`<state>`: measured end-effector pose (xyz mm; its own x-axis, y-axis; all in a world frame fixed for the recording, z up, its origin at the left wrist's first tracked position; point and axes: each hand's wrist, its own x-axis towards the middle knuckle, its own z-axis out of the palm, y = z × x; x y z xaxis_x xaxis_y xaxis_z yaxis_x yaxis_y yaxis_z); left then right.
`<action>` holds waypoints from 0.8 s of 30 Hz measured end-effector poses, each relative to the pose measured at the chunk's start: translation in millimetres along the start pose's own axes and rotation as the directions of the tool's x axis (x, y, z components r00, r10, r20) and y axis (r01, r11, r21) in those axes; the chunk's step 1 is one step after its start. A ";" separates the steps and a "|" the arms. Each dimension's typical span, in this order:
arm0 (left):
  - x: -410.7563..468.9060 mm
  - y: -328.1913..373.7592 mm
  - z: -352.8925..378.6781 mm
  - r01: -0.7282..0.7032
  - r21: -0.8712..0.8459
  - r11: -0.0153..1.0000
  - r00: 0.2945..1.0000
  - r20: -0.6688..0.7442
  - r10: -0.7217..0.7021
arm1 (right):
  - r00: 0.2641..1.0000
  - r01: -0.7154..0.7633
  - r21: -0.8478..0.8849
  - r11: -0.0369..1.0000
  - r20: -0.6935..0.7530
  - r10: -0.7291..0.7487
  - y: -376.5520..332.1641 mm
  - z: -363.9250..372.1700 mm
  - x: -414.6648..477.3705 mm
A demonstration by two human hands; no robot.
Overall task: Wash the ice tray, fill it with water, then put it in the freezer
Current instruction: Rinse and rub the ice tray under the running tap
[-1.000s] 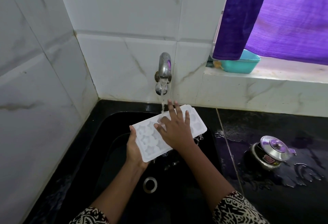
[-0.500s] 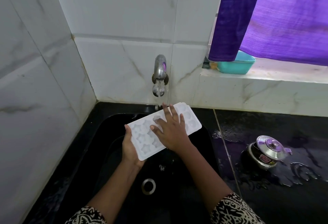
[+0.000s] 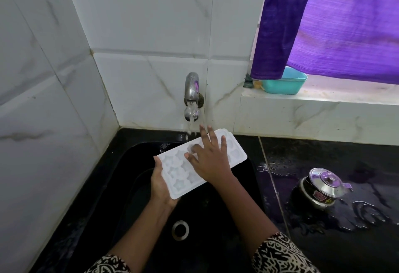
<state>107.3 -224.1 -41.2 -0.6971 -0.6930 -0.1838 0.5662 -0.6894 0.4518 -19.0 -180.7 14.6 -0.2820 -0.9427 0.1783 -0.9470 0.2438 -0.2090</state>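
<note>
— How's my grip?
— Your left hand (image 3: 159, 188) grips the ice tray (image 3: 176, 172) at its near end over the sink (image 3: 121, 186), under the tap (image 3: 191, 88); your right hand (image 3: 210, 161) lies flat on top. Rub each cavity.

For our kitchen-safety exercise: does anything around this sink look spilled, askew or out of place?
Yes. Water lies in puddles on the black counter right of the sink, around a small lidded steel pot that seems to sit tilted. Nothing else stands out.
</note>
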 end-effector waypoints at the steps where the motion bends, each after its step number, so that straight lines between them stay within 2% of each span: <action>1: -0.4 0.0 2.2 -0.001 -0.004 1.000 1.000 0.005 0.001 | 1.000 0.005 0.001 1.000 -0.002 -0.005 -2.2 0.6 -0.2; 5: 1.9 3.7 6.1 -0.026 0.007 1.000 1.000 -0.010 0.027 | 0.998 0.045 0.050 0.998 0.050 -0.047 2.0 2.8 -3.0; 8: 2.3 -0.5 8.3 -0.029 0.027 0.999 0.999 -0.029 0.030 | 1.000 0.009 0.071 0.997 0.024 -0.011 12.3 -2.2 -2.3; 11: 0.3 -4.6 11.6 -0.029 -0.002 1.000 0.999 -0.022 0.029 | 0.999 0.027 0.051 0.998 0.016 -0.028 7.4 -1.9 -2.4; 15: -3.1 -4.1 9.4 -0.045 -0.013 0.999 0.999 -0.031 0.044 | 0.992 0.097 0.058 0.994 0.077 -0.101 12.1 -1.6 -2.7; 20: -7.5 -9.5 12.1 -0.047 0.011 0.999 0.997 -0.060 0.048 | 0.994 0.104 -0.021 0.994 0.018 -0.103 13.0 -5.0 -1.9; 24: -7.5 -3.3 11.7 -0.064 0.032 0.997 0.997 -0.051 0.066 | 0.988 0.140 0.035 0.989 0.065 -0.142 7.3 -3.5 -2.3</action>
<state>105.5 -214.1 -31.1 -0.6351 -0.7468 -0.1974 0.5955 -0.6361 0.4907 -25.8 -175.9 15.9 -0.1338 -0.9805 0.1438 -0.9713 0.1010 -0.2154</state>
